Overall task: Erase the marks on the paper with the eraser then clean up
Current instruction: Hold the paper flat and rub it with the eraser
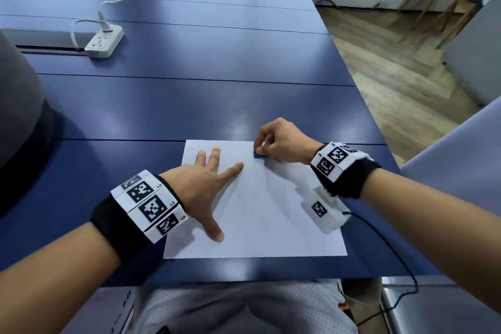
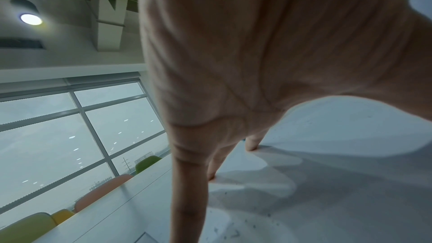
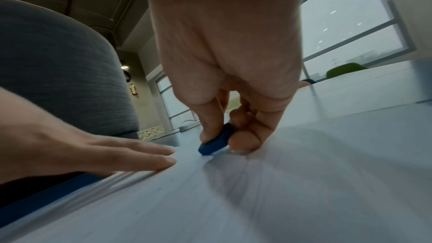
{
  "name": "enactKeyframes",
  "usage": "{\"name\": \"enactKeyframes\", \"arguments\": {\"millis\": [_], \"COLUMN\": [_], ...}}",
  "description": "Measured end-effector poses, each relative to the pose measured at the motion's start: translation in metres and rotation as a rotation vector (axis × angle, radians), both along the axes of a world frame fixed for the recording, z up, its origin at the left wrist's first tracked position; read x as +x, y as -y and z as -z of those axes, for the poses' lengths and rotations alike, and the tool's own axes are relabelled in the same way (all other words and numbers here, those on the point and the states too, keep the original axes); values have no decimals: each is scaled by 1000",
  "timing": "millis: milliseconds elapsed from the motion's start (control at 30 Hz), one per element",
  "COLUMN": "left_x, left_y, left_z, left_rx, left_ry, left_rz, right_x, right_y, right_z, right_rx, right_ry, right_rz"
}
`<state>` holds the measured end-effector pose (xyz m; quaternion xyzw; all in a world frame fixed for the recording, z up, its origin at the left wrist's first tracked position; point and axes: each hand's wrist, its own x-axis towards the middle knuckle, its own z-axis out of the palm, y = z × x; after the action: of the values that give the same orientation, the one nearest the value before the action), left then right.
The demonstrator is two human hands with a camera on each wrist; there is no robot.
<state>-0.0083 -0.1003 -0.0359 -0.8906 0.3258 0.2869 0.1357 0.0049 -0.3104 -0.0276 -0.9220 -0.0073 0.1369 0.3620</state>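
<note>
A white sheet of paper (image 1: 260,211) lies on the blue table near its front edge. My left hand (image 1: 208,184) lies flat on the sheet's left part, fingers spread and straight, pressing it down. My right hand (image 1: 273,141) is at the paper's far right corner and pinches a small dark blue eraser (image 1: 257,154) between thumb and fingers. In the right wrist view the eraser (image 3: 216,142) touches the paper (image 3: 280,200) with one edge. Small dark crumbs lie scattered on the paper (image 2: 339,191) in the left wrist view. No clear pencil marks show on the sheet.
A white power strip (image 1: 104,40) with a plugged-in cable sits far back left on the table (image 1: 203,89). A grey rounded object (image 1: 19,105) stands at the left edge. A black cable (image 1: 393,247) hangs off the front right.
</note>
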Motion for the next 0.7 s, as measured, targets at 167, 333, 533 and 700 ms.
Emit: {"name": "enactKeyframes", "arguments": {"millis": [167,333,533,700], "left_x": [0,1,0,0], "left_y": [0,0,1,1], "left_z": [1,1,1,0], "left_rx": [3,-3,3,7], "left_ry": [1,-9,0,-1], "left_rz": [6,-2,-5,-4], "right_x": [-23,-12,-38,-27], "right_y": [8,8,7,10], "right_z": [0,3,2,4], "right_rx": [-124,-21,-89,-43], "right_ry": [-122,38,-124,-4], "right_rz": [-198,30,-210,-46]}}
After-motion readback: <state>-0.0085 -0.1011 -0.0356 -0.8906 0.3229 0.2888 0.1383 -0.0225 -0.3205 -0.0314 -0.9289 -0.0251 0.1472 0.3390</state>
